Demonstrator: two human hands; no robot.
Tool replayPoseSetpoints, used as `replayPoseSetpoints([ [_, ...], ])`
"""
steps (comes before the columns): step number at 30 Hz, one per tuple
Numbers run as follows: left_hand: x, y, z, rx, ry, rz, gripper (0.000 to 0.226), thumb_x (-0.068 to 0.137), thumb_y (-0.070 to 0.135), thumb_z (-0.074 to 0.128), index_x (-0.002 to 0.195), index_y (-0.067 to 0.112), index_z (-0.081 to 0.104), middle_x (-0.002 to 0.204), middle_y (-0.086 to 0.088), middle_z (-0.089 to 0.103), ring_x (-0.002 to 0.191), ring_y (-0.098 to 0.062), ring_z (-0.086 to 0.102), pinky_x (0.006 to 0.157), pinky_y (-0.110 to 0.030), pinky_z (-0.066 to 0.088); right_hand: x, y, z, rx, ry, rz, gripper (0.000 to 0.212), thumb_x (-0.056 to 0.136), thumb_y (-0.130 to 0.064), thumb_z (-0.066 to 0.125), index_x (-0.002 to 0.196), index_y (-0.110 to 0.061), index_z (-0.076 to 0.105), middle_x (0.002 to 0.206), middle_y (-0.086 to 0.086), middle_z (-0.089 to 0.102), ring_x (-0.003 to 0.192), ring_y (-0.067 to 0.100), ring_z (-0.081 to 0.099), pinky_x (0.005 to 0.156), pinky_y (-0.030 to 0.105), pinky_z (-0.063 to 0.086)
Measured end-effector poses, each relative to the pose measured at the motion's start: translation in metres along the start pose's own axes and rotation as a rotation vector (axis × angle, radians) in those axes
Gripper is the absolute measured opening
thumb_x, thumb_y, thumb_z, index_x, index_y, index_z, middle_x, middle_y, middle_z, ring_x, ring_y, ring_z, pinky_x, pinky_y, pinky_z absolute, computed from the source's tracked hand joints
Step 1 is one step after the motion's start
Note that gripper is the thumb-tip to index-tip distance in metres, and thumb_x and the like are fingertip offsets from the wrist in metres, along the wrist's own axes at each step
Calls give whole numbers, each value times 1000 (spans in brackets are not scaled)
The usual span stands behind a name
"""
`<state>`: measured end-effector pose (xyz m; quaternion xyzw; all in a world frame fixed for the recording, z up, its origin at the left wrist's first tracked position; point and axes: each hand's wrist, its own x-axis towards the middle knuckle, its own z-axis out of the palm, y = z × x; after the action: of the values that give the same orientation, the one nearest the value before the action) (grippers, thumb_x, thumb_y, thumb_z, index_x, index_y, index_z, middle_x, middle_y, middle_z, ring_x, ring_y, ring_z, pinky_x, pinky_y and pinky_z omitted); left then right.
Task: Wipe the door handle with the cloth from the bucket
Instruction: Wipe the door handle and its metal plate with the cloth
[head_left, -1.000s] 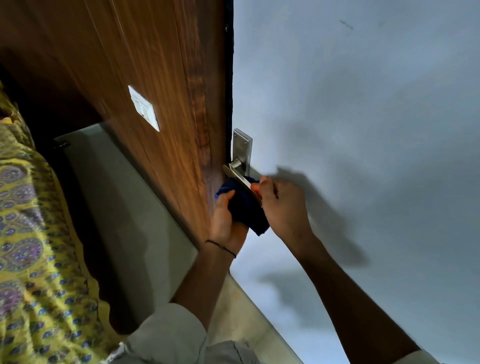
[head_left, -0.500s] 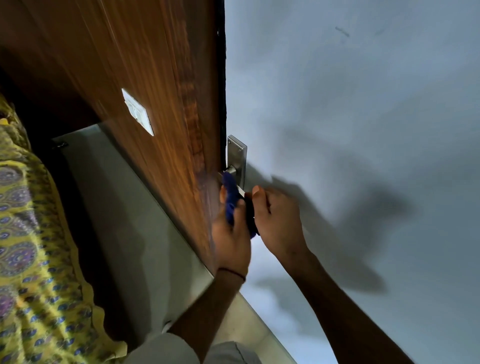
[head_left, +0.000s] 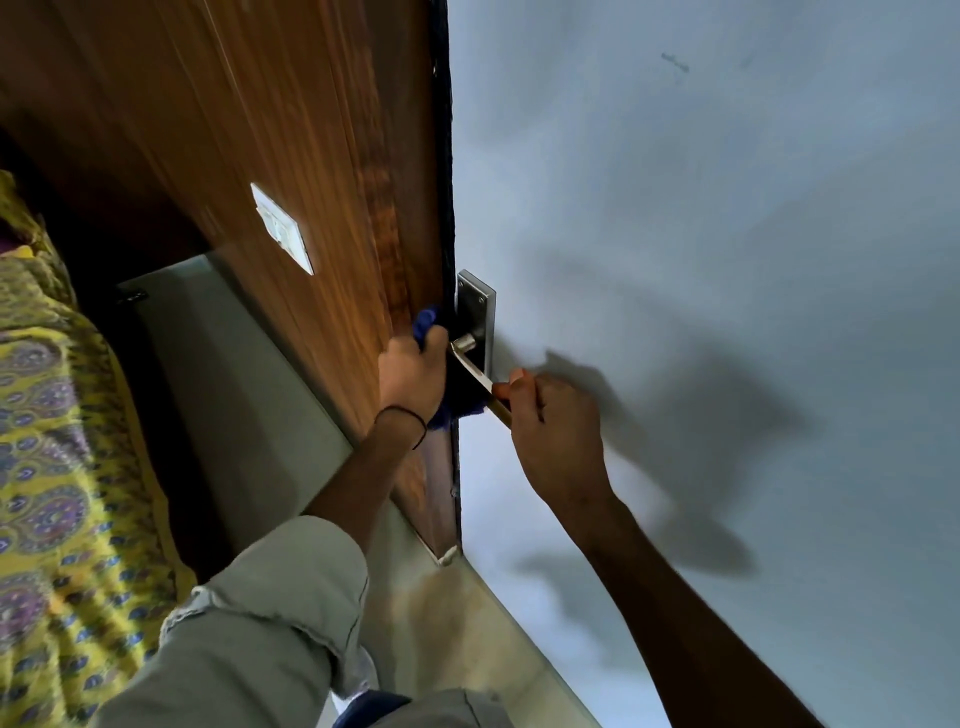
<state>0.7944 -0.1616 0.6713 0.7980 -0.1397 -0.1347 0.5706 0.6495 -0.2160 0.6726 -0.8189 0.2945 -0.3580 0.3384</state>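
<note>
We have the soft, limp blue cloth (head_left: 428, 323) bunched in our closed left hand (head_left: 413, 379) against the rigid metal lever door handle (head_left: 480, 382), whose free end our right hand (head_left: 553, 441) pinches steady, so it probably wipes best wrapped around the lever.

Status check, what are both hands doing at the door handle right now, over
Left hand shut on blue cloth, pressed by door handle. Right hand gripping the lever's end. Nothing in the way.
</note>
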Motion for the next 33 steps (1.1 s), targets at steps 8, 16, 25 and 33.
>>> replayPoseSetpoints([
  [8, -34, -49, 30, -748, -278, -647, 63, 80, 48, 61, 129, 9, 58, 128, -22, 63, 116, -40, 62, 82, -45, 58, 1, 2, 0, -15, 22, -4, 52, 94, -34, 35, 85, -2, 75, 80, 17, 74, 74, 35, 68, 71, 46, 54],
  [16, 15, -3, -4, -760, 18, -520, 31, 84, 32, 55, 110, 15, 62, 106, -11, 68, 89, -29, 65, 82, -42, 55, 0, 0, -1, -36, 6, -15, 53, 96, -32, 34, 78, 2, 71, 63, 17, 67, 57, 33, 60, 58, 45, 50],
  [25, -56, -38, 7, 319, -118, 697, 42, 91, 20, 53, 133, 16, 53, 141, -3, 53, 142, -16, 28, 112, -8, 19, -2, 1, 1, -24, 22, -8, 46, 95, -29, 36, 69, -6, 65, 63, 12, 66, 56, 28, 58, 57, 39, 49],
  [33, -11, -16, -8, 272, -36, 521, 35, 95, 15, 54, 130, 9, 57, 113, -12, 71, 96, -22, 67, 88, -5, 42, 0, 0, 2, -23, 26, 28, 51, 95, -33, 36, 82, -1, 73, 73, 17, 73, 67, 33, 67, 67, 46, 56],
])
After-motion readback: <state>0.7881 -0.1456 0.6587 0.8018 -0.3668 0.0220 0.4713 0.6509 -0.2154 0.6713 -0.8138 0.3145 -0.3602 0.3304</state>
